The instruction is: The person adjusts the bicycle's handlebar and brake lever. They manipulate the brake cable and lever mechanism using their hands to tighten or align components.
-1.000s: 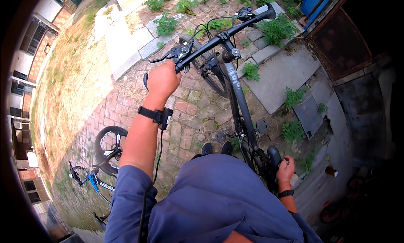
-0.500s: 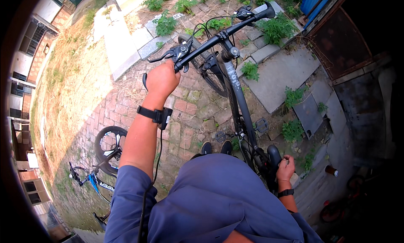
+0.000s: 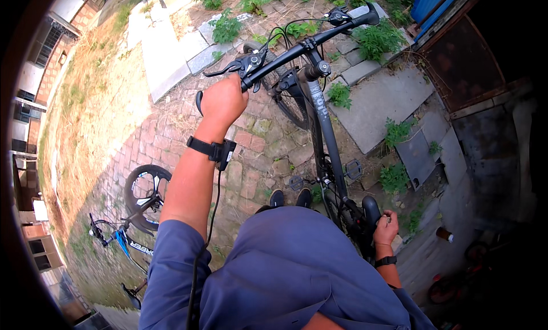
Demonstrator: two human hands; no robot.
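The left hand [image 3: 224, 100] is clamped round the left end of the handlebar [image 3: 282, 59] of the grey bike [image 3: 329, 131], which stands upright on the bricks [image 3: 242, 161] just right of 2 shoes [image 3: 277, 198], while the right hand [image 3: 386, 230] is curled beside the saddle [image 3: 371, 208], though whether it grips anything I cannot tell.

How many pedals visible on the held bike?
2: left pedal just ahead of the shoes, right pedal on the other side of the frame.
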